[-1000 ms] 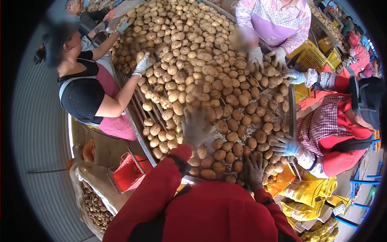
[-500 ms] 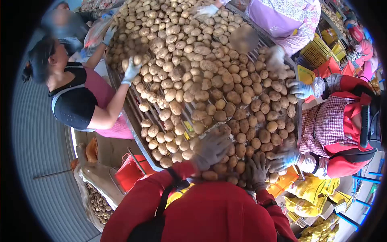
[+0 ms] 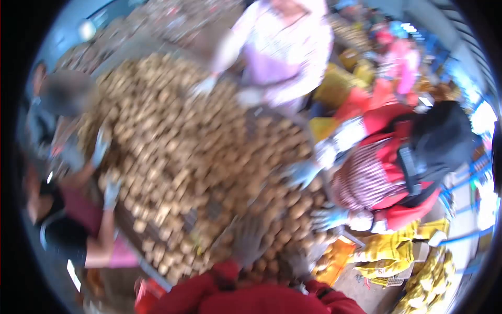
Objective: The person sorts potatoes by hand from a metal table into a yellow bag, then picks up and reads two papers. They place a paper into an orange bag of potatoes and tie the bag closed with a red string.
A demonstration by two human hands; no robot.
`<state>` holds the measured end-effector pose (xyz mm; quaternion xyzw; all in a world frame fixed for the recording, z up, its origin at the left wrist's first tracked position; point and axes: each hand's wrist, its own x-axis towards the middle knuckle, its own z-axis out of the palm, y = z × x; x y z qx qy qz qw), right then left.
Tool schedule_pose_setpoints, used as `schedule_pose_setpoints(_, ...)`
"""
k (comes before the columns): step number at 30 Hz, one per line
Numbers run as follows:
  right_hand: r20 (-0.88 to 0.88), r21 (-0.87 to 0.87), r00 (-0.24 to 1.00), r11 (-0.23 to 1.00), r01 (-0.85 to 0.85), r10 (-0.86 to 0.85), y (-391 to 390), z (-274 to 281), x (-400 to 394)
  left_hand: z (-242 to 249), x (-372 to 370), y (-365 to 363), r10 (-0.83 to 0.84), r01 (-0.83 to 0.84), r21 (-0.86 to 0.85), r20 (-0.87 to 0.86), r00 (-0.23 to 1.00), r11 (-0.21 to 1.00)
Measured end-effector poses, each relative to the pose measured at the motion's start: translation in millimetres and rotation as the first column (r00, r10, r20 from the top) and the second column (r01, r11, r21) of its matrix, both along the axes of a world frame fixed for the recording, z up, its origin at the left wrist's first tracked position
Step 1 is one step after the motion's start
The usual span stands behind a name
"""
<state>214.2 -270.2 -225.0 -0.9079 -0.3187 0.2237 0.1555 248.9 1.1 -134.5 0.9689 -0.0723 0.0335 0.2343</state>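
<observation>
A large heap of brown potatoes (image 3: 172, 141) covers the slatted sorting table, whose metal edge (image 3: 151, 273) shows at the lower left. My left hand (image 3: 248, 242), in a grey glove, lies over potatoes near the close end, fingers spread and pointing away from me. Beside it, my right hand (image 3: 296, 262), also gloved, is low among the potatoes; motion blur hides its fingers and anything under them. The whole view is smeared.
Co-workers' gloved hands reach in from the left (image 3: 111, 192), far side (image 3: 204, 86) and right (image 3: 330, 217). An orange container (image 3: 334, 261) stands at the lower right, near yellow sacks (image 3: 389, 254). A red container (image 3: 148, 295) is at the lower left.
The camera view has swung up and to the right and become blurred, so more background shows. The far co-worker stands more upright. My left hand's fingers look more spread.
</observation>
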Motion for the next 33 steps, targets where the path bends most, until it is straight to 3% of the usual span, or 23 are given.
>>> schedule_pose_setpoints(1, 0.292, 0.114, 0.956, 0.992, -0.055, 0.02, 7.3, -3.5, 5.9, -18.4, 5.6, 4.3, -0.074, 0.074, 0.059, -0.016, 0.997, 0.995)
schedule_pose_setpoints(2, 0.334, -0.037, 0.94, 0.997, -0.065, 0.074, 5.9, -10.2, 8.5, -18.0, 22.8, 17.4, -0.207, 0.217, -0.077, 0.125, 0.97, 0.973)
schedule_pose_setpoints(3, 0.465, 0.009, 0.882, 0.995, -0.094, 0.08, -4.3, -14.2, -0.9, -21.6, 39.6, 35.8, -0.157, 0.166, -0.082, 0.102, 0.982, 0.983)
schedule_pose_setpoints(5, 0.408, 0.021, 0.912, 0.998, -0.061, 0.047, -10.4, -30.1, -7.7, -36.3, 58.9, 80.5, -0.007, 0.006, -0.068, -0.011, 1.0, 0.998)
schedule_pose_setpoints(7, 0.413, 0.053, 0.91, 0.996, -0.068, 0.04, -9.0, -45.1, -6.3, -53.6, 68.7, 102.9, 0.265, -0.275, 0.256, 0.076, 0.961, 0.927)
schedule_pose_setpoints(11, 0.487, 0.049, 0.872, 0.996, -0.075, 0.042, -13.0, -54.0, -7.4, -60.8, 79.3, 117.9, 0.14, -0.103, 0.476, -0.042, 0.989, 0.873)
schedule_pose_setpoints(14, 0.447, 0.056, 0.894, 0.997, -0.056, 0.025, -12.2, -52.1, -4.6, -66.3, 109.3, 144.9, 0.105, 0.043, 0.396, -0.345, 0.933, 0.917)
schedule_pose_setpoints(16, 0.426, 0.052, 0.904, 0.997, -0.059, 0.031, -10.8, -49.3, 1.8, 55.0, 124.6, 122.2, 0.127, -0.011, 0.273, -0.408, 0.904, 0.962)
schedule_pose_setpoints(18, 0.404, 0.047, 0.913, 0.996, -0.07, 0.045, -11.9, -42.1, 9.2, 120.4, 136.5, 111.1, 0.199, -0.165, 0.12, -0.396, 0.896, 0.979)
schedule_pose_setpoints(20, 0.379, 0.044, 0.924, 0.996, -0.074, 0.052, -10.3, -38.1, 11.9, 85.3, 174.2, 143.2, 0.275, -0.243, 0.15, -0.256, 0.927, 0.958)
schedule_pose_setpoints(22, 0.359, 0.042, 0.931, 0.996, -0.085, 0.064, -7.8, -37.7, 12.5, 37.7, 209.3, 168.1, 0.335, -0.291, 0.176, -0.337, 0.88, 0.94)
schedule_pose_setpoints(25, 0.337, 0.041, 0.938, 0.994, -0.097, 0.077, -13.5, -30.7, 15.0, -26.6, 246.7, 206.5, 0.243, -0.11, 0.325, -0.403, 0.882, 0.939)
schedule_pose_setpoints(26, 0.327, 0.043, 0.942, 0.994, -0.096, 0.077, -15.1, -28.8, 14.0, -16.9, 254.0, 193.0, 0.172, 0.008, 0.389, -0.426, 0.888, 0.921)
schedule_pose_setpoints(27, 0.315, 0.05, 0.947, 0.995, -0.09, 0.07, -17.0, -27.1, 13.2, -8.5, 242.1, 183.0, 0.235, -0.072, 0.424, -0.346, 0.908, 0.903)
schedule_pose_setpoints(30, 0.286, 0.065, 0.957, 0.995, -0.078, 0.056, -16.5, -24.3, 8.4, -8.0, 238.3, 176.4, 0.155, 0.096, 0.407, -0.54, 0.827, 0.908)
schedule_pose_setpoints(33, 0.258, 0.071, 0.964, 0.994, -0.082, 0.061, -16.6, -19.8, 1.5, 50.0, 176.0, 142.2, 0.199, -0.017, 0.354, -0.483, 0.853, 0.935)
